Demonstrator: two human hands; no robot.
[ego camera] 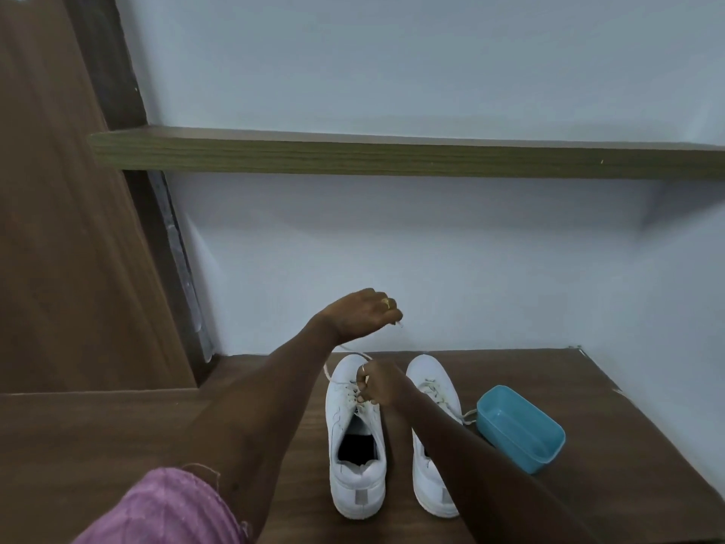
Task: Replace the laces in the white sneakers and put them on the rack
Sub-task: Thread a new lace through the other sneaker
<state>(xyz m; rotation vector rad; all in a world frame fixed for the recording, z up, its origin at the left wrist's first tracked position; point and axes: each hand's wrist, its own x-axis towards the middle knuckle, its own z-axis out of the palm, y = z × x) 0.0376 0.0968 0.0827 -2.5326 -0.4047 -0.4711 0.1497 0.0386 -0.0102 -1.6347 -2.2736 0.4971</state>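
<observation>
Two white sneakers [355,477] on the desk [608,445] at 6 o'clock; limp, light lace [327,374] pinched by left hand [359,314] fingers at 12, right hand [377,385] fingers at the eyelets; probably best held near its stiffer tip.

A light blue rectangular plastic tub with rounded corners [518,426] stands open side up on a dark brown wood-grain board [612,426], in its right half and turned askew to the board's edges. Behind the board rises a pale bluish-white painted wall [392,261], meeting it in a straight seam. At the left a broad brown wood-grain door panel [51,229] slants across the view, and beside it runs a darker brown frame post [157,245]. A strip of crinkled clear plastic film [184,276] clings to the post's edge next to the wall
</observation>
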